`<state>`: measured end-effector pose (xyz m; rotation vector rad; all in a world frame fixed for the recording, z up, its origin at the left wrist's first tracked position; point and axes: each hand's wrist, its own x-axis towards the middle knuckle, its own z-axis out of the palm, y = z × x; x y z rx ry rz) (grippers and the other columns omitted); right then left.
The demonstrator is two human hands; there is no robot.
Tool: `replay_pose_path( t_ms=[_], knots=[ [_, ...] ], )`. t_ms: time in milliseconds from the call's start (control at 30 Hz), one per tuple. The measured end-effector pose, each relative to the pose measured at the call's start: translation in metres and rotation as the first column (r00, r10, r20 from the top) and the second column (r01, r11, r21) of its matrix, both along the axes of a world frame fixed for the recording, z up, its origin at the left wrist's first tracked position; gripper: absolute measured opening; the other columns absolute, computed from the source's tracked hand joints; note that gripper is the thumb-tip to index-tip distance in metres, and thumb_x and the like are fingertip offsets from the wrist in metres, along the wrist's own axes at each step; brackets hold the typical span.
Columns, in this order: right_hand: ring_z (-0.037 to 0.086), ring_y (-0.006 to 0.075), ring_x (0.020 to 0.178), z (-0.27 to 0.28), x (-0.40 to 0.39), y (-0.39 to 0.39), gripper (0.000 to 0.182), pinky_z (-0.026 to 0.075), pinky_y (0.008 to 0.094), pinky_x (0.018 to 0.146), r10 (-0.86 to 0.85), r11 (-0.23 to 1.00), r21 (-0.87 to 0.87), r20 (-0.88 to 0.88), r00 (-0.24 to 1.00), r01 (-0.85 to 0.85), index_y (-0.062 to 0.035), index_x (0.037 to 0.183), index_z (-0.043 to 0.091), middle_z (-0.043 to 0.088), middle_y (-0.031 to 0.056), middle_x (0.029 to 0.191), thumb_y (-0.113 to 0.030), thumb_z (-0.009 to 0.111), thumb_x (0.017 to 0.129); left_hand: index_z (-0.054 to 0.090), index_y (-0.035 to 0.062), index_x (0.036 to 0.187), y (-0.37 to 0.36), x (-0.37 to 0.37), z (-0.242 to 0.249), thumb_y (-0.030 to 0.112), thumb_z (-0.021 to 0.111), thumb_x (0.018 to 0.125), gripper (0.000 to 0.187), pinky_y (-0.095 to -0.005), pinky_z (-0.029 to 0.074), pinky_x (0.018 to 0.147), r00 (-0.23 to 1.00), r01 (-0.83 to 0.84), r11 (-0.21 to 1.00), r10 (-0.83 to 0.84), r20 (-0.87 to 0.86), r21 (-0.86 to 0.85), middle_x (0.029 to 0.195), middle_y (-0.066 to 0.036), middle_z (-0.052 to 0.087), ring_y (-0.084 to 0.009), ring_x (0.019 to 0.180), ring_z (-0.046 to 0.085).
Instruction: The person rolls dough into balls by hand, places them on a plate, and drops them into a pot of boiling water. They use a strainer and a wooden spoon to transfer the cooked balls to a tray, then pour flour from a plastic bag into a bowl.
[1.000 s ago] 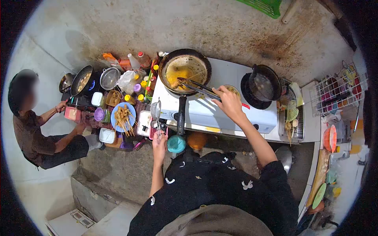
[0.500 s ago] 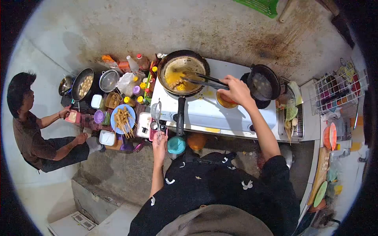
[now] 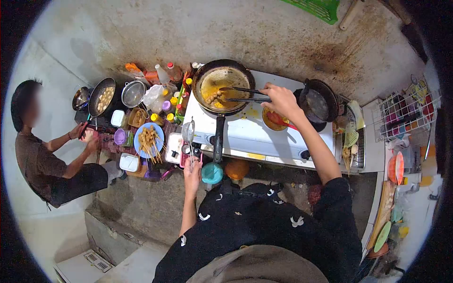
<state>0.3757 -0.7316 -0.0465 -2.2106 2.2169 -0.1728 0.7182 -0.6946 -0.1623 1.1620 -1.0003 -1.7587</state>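
My right hand (image 3: 281, 100) is closed on black tongs (image 3: 245, 95), whose parted tips reach into a frying pan (image 3: 223, 70) with yellow oil and browned pieces of food (image 3: 213, 97). The pan sits on the left side of the white stove (image 3: 245, 133), its black handle pointing toward me. In my left hand (image 3: 192, 172) is the handle of a small wire strainer (image 3: 188, 131), held in front of the stove's left end. A bowl of orange-yellow sauce (image 3: 273, 120) with a red utensil stands just below my right wrist.
A dark pot (image 3: 317, 101) stands on the stove's right. Leftward are a blue plate of skewers (image 3: 148, 140), bottles, containers and another pan (image 3: 102, 97). A person (image 3: 47, 151) sits at the far left. Below the stove is a teal bowl (image 3: 212, 173); a wire rack (image 3: 406, 111) hangs right.
The tongs have opened wider, and my right hand has shifted slightly up and left, uncovering the sauce bowl. The seated person's hands have moved toward the pink container.
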Motion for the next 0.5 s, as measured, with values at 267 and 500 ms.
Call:
replay_pose_path(
  t_ms=[267, 500],
  knots=[
    [0.058, 0.0288, 0.082, -0.005, 0.008, 0.001, 0.036, 0.048, 0.0373, 0.070, -0.012, 0.998, -0.067, -0.016, 1.000, 0.011, -0.0087, 0.098, 0.060, 0.055, 0.0087, 0.099, -0.021, 0.068, 0.064, 0.044, 0.0102, 0.093, 0.000, 0.001, -0.001, 0.006, 0.051, 0.080, 0.015, -0.0170, 0.020, 0.034, 0.999, -0.003, 1.000, 0.004, 0.034, -0.018, 0.056, 0.008, 0.036, -0.0006, 0.040, 0.028],
    [0.058, 0.0286, 0.079, 0.008, 0.005, 0.009, 0.037, 0.047, 0.0390, 0.067, -0.060, 0.997, -0.048, -0.012, 0.998, 0.059, -0.0091, 0.101, 0.058, 0.054, 0.0079, 0.095, -0.023, 0.065, 0.067, 0.045, 0.0105, 0.091, -0.002, 0.000, 0.000, 0.007, 0.052, 0.080, 0.013, -0.0169, 0.021, 0.035, 0.998, -0.021, 1.000, 0.022, 0.060, -0.012, 0.060, 0.008, 0.037, -0.0002, 0.042, 0.030]
  ],
)
